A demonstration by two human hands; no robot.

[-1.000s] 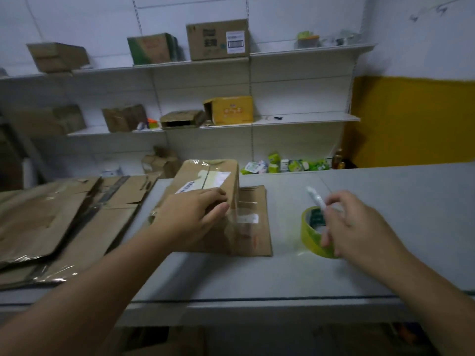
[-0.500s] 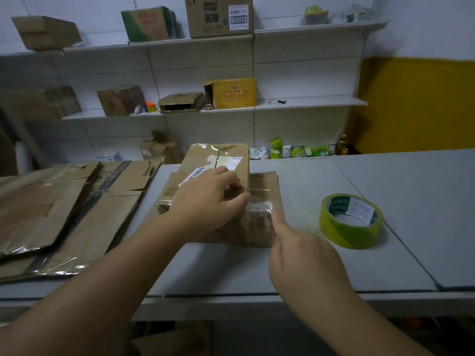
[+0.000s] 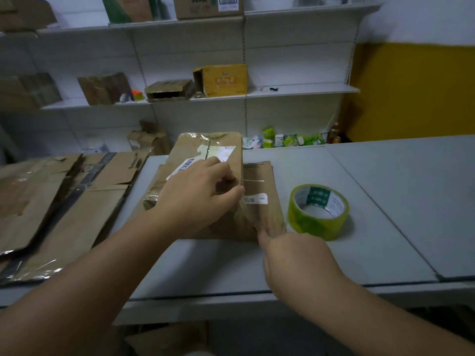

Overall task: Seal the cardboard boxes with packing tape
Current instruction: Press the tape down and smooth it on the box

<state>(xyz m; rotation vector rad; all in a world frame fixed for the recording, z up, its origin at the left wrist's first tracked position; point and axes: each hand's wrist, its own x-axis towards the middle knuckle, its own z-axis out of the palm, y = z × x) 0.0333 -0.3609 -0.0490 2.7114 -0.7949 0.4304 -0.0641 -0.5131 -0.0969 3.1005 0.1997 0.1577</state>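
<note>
Right hand: fingertips touch the near right corner of the brown cardboard box, which is glossy with clear film. Pinching anything? Cannot tell. Left hand grips the box top, fingers curled over its right edge. Box sits mid-way along the smooth grey worktop. Yellow-green tape roll lies flat just right of it; a second ago the right hand was on it. Open room right; flattened cardboard sheets crowd the left.
</note>
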